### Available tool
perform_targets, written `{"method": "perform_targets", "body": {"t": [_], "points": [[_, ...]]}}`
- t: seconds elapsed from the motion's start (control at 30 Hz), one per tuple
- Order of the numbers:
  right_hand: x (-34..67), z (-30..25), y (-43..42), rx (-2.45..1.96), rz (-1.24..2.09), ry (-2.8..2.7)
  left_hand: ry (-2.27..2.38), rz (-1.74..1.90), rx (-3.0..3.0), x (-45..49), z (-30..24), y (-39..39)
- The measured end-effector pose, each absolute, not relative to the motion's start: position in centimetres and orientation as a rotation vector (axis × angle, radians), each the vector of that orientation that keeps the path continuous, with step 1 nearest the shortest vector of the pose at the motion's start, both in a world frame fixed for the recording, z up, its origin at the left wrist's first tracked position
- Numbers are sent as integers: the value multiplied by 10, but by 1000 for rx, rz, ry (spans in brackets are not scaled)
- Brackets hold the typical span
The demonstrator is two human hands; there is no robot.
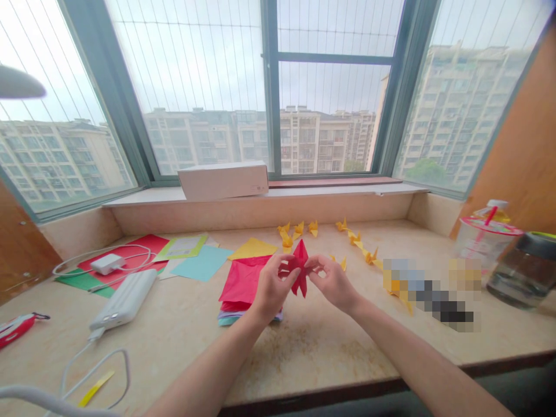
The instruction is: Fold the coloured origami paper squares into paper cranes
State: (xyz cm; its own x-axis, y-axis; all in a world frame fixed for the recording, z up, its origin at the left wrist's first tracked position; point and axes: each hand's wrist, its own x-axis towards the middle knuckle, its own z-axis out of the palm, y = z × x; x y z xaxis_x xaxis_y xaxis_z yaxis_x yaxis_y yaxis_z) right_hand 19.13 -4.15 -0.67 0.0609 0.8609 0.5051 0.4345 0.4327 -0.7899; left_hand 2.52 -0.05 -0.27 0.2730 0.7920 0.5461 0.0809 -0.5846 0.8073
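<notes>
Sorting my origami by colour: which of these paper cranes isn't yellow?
The red paper crane, pinched between the left hand and right hand; the yellow cranes sit apart on the counter.

Centre of the counter (pixel 182 353): folded paper piece (pixel 299 269) pinched between left hand (pixel 271 286) and right hand (pixel 332 284), directly above and right of a stack of paper sheets (pixel 243 284). Left of the stack: loose paper sheets (pixel 202 262), then a charger (pixel 108 264) lying on further sheets (pixel 143 246). Nearer on the left: power bank (pixel 124 301), with a cable (pixel 93 370) running toward the near edge. Far side, behind the hands: paper cranes (pixel 297 231) in a row extending right. Far right: plastic cup (pixel 484 243) just beside a glass jar (pixel 525 272). Behind the counter, on the window ledge (pixel 330 191): cardboard box (pixel 223 180).
</notes>
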Motion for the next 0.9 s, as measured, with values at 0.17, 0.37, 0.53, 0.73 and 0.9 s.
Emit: {"method": "perform_targets", "body": {"t": [0.17, 0.37, 0.53, 0.73, 0.9], "points": [[192, -10, -38, -1116, 464, -1539, 768, 1338, 1766, 26, -5, 2], [192, -8, -37, -1086, 479, -1478, 702, 1336, 1702, 24, -2, 3], [189, -6, -42, -1113, 440, -1504, 818, 1319, 1765, 23, -4, 4], [188, -8, -42, -1091, 358, -1576, 884, 1335, 1962, 22, -5, 6], [195, -10, -35, -1185, 243, -1555, 873, 1386, 1961, 22, -2, 5]]}}
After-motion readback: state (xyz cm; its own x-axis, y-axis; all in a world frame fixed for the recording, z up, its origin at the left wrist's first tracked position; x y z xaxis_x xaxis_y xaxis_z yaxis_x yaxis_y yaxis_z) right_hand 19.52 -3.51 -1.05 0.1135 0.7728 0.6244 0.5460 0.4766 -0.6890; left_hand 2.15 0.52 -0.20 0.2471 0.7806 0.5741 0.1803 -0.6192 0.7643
